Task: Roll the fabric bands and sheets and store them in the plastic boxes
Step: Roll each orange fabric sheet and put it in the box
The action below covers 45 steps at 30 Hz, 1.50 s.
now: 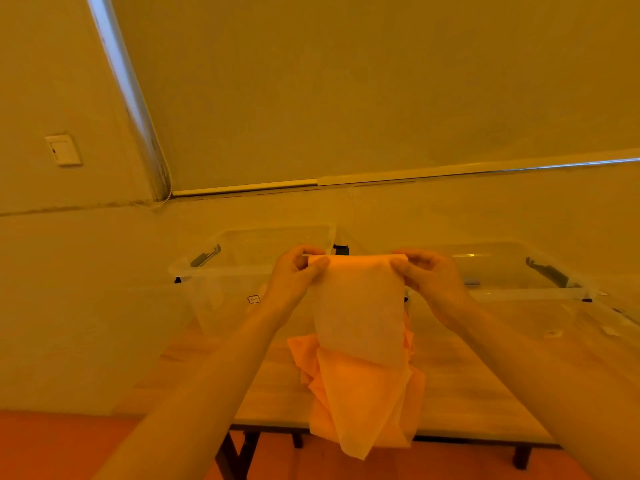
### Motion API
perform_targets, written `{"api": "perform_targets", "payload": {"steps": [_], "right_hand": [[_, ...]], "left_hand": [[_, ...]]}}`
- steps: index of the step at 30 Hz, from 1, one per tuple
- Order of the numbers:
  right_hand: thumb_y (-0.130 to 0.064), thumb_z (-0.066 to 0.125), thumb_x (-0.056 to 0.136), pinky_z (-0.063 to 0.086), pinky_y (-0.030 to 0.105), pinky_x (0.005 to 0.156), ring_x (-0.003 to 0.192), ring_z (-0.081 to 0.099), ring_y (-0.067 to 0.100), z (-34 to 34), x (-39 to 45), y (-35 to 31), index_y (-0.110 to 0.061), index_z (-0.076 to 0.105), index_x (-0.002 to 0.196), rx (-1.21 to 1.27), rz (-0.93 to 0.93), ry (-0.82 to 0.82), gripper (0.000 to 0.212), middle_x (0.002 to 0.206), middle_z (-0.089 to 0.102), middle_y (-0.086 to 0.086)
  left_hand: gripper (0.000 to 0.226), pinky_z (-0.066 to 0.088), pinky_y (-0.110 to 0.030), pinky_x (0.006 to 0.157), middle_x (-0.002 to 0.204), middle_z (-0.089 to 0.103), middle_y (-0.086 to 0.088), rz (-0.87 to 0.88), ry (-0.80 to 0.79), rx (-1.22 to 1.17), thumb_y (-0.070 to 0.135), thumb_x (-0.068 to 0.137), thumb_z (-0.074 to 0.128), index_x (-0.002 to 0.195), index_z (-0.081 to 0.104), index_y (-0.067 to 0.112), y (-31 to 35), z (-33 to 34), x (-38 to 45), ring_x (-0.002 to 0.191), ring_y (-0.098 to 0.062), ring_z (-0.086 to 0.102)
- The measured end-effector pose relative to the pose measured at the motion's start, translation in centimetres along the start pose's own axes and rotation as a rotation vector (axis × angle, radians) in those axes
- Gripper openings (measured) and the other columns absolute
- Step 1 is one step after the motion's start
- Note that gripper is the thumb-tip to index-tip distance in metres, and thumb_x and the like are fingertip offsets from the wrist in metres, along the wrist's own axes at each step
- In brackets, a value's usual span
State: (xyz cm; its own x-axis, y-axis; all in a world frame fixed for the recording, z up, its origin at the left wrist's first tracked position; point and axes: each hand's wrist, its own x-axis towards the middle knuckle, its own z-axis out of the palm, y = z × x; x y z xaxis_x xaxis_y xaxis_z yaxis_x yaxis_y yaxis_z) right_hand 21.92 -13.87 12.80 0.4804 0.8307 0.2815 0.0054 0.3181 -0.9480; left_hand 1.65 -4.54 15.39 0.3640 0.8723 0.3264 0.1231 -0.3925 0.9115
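An orange fabric band (360, 327) hangs in front of me, held up by its top edge above the table. My left hand (294, 275) pinches the band's top left corner. My right hand (429, 278) pinches the top right corner. The band falls straight down onto a crumpled pile of the same orange fabric (367, 403) that drapes over the table's front edge. Behind the hands stand two clear plastic boxes, one at the left (221, 268) and one at the right (519, 292), both open at the top.
The light wooden table (467, 386) has dark legs and stands against a pale wall. Black latch clips sit on the boxes' rims. A roller blind with a bead chain covers the window above. The floor is orange-red.
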Motion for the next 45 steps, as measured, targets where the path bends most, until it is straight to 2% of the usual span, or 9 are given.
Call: {"api": "perform_targets", "payload": {"steps": [5, 7, 12, 17, 22, 29, 35, 40, 45], "right_hand": [[-0.009, 0.066, 0.086, 0.057, 0.022, 0.065, 0.087, 0.069, 0.015, -0.8, -1.4, 2.5, -0.019, 0.066, 0.106, 0.003, 0.068, 0.002, 0.023, 0.103, 0.069, 0.003], [-0.01, 0.065, 0.087, 0.057, 0.025, 0.066, 0.09, 0.068, 0.016, -1.0, -1.8, 3.1, -0.021, 0.064, 0.104, -0.012, 0.081, 0.016, 0.021, 0.103, 0.067, 0.001], [-0.01, 0.066, 0.085, 0.055, 0.022, 0.064, 0.091, 0.065, 0.013, -1.5, -2.1, 4.3, -0.015, 0.063, 0.112, -0.079, 0.105, 0.001, 0.027, 0.103, 0.065, -0.003], [-0.009, 0.069, 0.083, 0.054, 0.02, 0.06, 0.092, 0.063, 0.012, -1.9, -2.1, 5.2, -0.015, 0.065, 0.11, -0.192, 0.113, -0.025, 0.027, 0.104, 0.062, -0.004], [-0.013, 0.066, 0.086, 0.054, 0.021, 0.066, 0.091, 0.063, 0.011, -1.6, -2.2, 6.1, -0.022, 0.066, 0.098, -0.175, 0.113, 0.025, 0.015, 0.097, 0.065, -0.005], [-0.012, 0.068, 0.085, 0.051, 0.014, 0.052, 0.082, 0.06, 0.004, -1.4, -2.3, 6.3, -0.022, 0.063, 0.107, -0.182, 0.155, 0.016, 0.026, 0.093, 0.061, -0.013], [-0.017, 0.067, 0.086, 0.051, 0.013, 0.051, 0.082, 0.061, 0.006, -1.5, -2.4, 6.7, -0.023, 0.064, 0.097, -0.171, 0.143, 0.074, 0.013, 0.092, 0.062, -0.01], [-0.008, 0.071, 0.082, 0.047, 0.008, 0.047, 0.083, 0.055, 0.0, -1.5, -2.4, 6.7, -0.02, 0.064, 0.106, -0.194, 0.15, 0.052, 0.028, 0.097, 0.057, -0.015], [-0.005, 0.069, 0.082, 0.048, 0.01, 0.049, 0.082, 0.058, 0.001, -1.5, -2.5, 7.0, -0.019, 0.064, 0.106, -0.173, 0.168, 0.029, 0.029, 0.094, 0.061, -0.012]], "left_hand": [[0.02, 0.055, -0.037, 0.086, 0.112, 0.063, 0.006, -0.055, -0.05, 0.012, 0.017, 0.082, 0.07, 0.097, 0.066, 0.029, -3.0, 0.3, -0.6, 0.103, -0.017, 0.06], [0.024, 0.056, -0.037, 0.084, 0.11, 0.065, 0.008, -0.088, -0.069, 0.033, 0.018, 0.079, 0.073, 0.094, 0.066, 0.035, -4.0, 0.7, -0.8, 0.101, -0.014, 0.062], [0.021, 0.055, -0.02, 0.071, 0.107, 0.067, -0.003, -0.146, -0.059, -0.032, 0.012, 0.084, 0.068, 0.103, 0.064, 0.02, -5.4, 1.9, -1.7, 0.093, -0.013, 0.065], [0.016, 0.051, -0.014, 0.061, 0.098, 0.065, 0.007, -0.171, -0.072, -0.007, 0.016, 0.086, 0.066, 0.101, 0.064, 0.022, -6.2, 2.2, -2.1, 0.087, -0.007, 0.063], [0.028, 0.051, -0.023, 0.078, 0.105, 0.059, 0.011, -0.173, -0.095, 0.016, 0.011, 0.081, 0.071, 0.105, 0.063, 0.023, -6.7, 2.1, -1.8, 0.098, -0.008, 0.057], [0.022, 0.051, -0.042, 0.094, 0.112, 0.063, 0.002, -0.21, -0.051, 0.017, 0.014, 0.079, 0.073, 0.093, 0.064, 0.028, -7.0, 2.2, -1.6, 0.108, -0.019, 0.058], [0.023, 0.054, -0.037, 0.087, 0.108, 0.064, 0.002, -0.192, -0.068, 0.041, 0.014, 0.078, 0.074, 0.096, 0.064, 0.025, -7.5, 2.4, -1.7, 0.102, -0.018, 0.061], [0.012, 0.054, -0.028, 0.076, 0.096, 0.067, 0.004, -0.219, -0.039, 0.047, 0.022, 0.082, 0.071, 0.092, 0.065, 0.023, -7.8, 2.6, -1.8, 0.094, -0.016, 0.064], [0.022, 0.053, -0.031, 0.083, 0.104, 0.062, 0.007, -0.205, -0.062, 0.023, 0.013, 0.079, 0.073, 0.097, 0.065, 0.023, -7.8, 2.3, -1.9, 0.098, -0.012, 0.059]]}}
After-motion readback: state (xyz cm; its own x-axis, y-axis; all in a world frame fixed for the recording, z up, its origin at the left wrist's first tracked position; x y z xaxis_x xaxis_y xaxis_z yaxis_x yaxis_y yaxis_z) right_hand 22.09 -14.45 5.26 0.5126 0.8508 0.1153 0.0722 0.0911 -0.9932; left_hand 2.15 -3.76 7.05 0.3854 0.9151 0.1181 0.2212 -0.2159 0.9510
